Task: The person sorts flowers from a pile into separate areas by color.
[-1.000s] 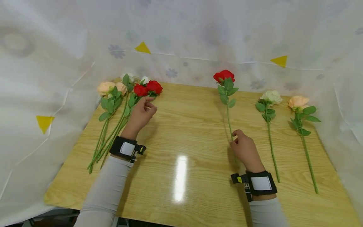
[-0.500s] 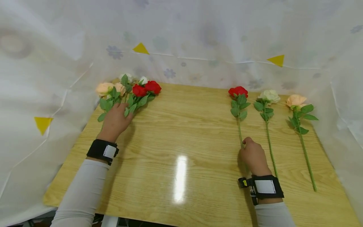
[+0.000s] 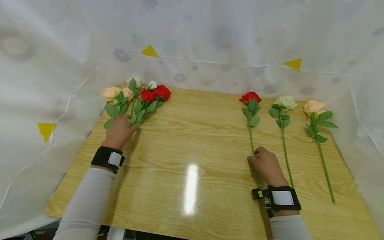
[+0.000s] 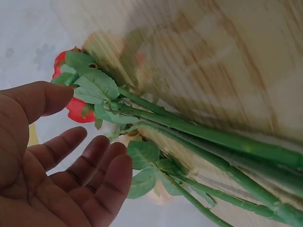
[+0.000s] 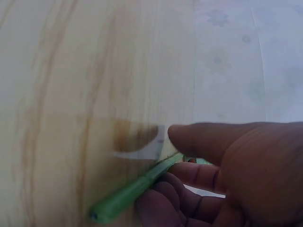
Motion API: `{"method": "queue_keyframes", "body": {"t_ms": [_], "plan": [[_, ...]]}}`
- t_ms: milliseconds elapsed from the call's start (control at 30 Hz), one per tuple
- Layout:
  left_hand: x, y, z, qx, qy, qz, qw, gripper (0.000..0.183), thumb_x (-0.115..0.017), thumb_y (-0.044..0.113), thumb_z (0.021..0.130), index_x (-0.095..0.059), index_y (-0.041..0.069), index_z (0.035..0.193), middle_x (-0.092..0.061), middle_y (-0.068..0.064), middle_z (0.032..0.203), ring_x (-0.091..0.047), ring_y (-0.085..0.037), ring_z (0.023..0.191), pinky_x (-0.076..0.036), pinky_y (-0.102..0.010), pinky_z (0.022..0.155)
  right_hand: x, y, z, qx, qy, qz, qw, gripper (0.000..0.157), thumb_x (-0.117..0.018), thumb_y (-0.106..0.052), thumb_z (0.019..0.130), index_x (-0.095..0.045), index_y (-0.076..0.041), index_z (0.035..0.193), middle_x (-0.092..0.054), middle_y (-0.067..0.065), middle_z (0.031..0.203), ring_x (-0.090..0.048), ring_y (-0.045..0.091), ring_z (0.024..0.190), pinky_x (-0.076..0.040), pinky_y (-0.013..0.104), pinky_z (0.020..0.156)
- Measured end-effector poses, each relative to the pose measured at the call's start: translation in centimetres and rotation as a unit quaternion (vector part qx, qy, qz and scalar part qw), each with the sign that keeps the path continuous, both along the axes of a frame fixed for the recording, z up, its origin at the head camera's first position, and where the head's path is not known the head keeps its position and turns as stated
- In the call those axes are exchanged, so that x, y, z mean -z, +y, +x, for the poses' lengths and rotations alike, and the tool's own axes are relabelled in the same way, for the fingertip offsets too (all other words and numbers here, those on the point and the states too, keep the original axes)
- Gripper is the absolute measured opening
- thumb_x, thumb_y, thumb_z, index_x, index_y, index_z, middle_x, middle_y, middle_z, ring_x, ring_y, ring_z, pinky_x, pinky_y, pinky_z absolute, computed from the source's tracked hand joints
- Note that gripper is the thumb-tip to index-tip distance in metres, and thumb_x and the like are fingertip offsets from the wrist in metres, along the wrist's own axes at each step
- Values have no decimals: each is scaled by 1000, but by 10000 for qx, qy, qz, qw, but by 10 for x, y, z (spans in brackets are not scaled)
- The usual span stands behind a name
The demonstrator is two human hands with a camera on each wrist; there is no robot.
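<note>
At the left of the head view, my left hand [image 3: 119,131] is over the stems of a bunch of artificial roses. In the left wrist view its fingers are relaxed, thumb apart, close to the leaves [image 4: 97,85] and green stems [image 4: 203,132], gripping none of them. The bunch has red roses [image 3: 162,92], peach roses [image 3: 111,93] and white ones [image 3: 135,82]. My right hand [image 3: 266,165] is at the lower stem of a single red rose [image 3: 250,97]. In the right wrist view the stem [image 5: 128,196] lies against the fingers, with the thumb lifted off it.
Right of the single red rose lie a white rose [image 3: 286,102] and a peach rose [image 3: 314,106], stems toward me. The wooden table [image 3: 192,140] backs onto a pale patterned curtain [image 3: 210,40] with yellow triangles [image 3: 150,51].
My right hand has moved right with the red rose, lowered it beside the white rose and loosened its fingers. The left hand has shifted left and back onto the bunch's stems.
</note>
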State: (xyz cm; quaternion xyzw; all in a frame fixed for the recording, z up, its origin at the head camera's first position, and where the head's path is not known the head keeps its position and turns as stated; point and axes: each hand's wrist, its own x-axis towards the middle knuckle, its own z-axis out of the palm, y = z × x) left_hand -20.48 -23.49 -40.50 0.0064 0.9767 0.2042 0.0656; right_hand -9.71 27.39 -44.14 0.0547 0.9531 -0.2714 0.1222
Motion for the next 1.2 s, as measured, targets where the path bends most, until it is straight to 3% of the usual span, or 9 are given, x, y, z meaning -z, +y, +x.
{"method": "queue_keyframes", "body": {"t_ms": [167,300,433,533,667,733,867,1033,1200], "plan": [[-2,-24,0,-474,47,104,9988,57,-49,23,91,-38,-13,134,-43,-40,125,-43,-53,107,-41,-64,87,-1,4,0,91,-379,-238,9990,54,-45,-40,96,-45,5,125,-58,27,111,-56,27,79,-45,37,64],[-1,-45,10,-791,-162,15,9967,48,-50,21,87,-50,-18,116,-50,-41,105,-50,-50,89,-46,-60,72,-2,6,0,74,-470,-261,9985,57,-43,-44,96,-45,5,126,-57,28,115,-56,28,83,-46,38,65],[3,-58,18,-760,-433,-187,9960,37,-53,19,82,-57,-17,93,-57,-35,87,-54,-39,69,-45,-47,57,-6,6,2,109,-433,-159,9989,60,-42,-46,97,-46,6,126,-58,29,114,-57,28,82,-47,39,64],[6,-62,19,-631,-680,-222,9954,35,-52,15,82,-56,-16,98,-58,-35,93,-53,-40,74,-45,-46,59,-11,6,3,226,-245,-73,9994,59,-42,-45,97,-46,7,126,-58,30,112,-58,30,82,-48,40,62],[7,-64,16,-516,-951,-284,9937,41,-47,6,84,-51,-17,118,-51,-40,113,-50,-50,95,-46,-54,73,-15,4,3,326,285,-168,9989,57,-42,-43,98,-47,6,126,-58,29,111,-58,33,84,-49,42,62],[7,-64,14,-501,-1029,-293,9930,47,-44,3,84,-45,-16,127,-49,-40,120,-50,-49,95,-46,-53,71,-16,3,3,309,567,-305,9974,56,-42,-43,98,-48,4,127,-58,27,111,-58,34,87,-49,45,64],[7,-64,13,-544,-1071,-221,9925,53,-46,0,82,-41,-12,133,-54,-37,117,-52,-40,79,-41,-41,58,-15,-2,2,351,874,-678,9932,53,-43,-44,97,-51,-1,127,-58,21,112,-56,34,95,-49,47,70],[4,-63,14,-641,-708,-329,9949,48,-45,0,81,-49,-9,129,-53,-37,118,-54,-47,87,-48,-51,65,-11,-6,0,401,958,-1108,9884,51,-44,-47,96,-54,-5,123,-58,17,113,-54,31,100,-48,49,75],[-1,-63,17,-629,-662,-192,9956,48,-43,1,80,-46,-10,127,-61,-32,96,-51,-36,65,-42,-41,52,-10,-9,0,394,921,-1270,9868,50,-45,-47,96,-55,-6,123,-57,16,115,-53,30,101,-48,49,75]]}}
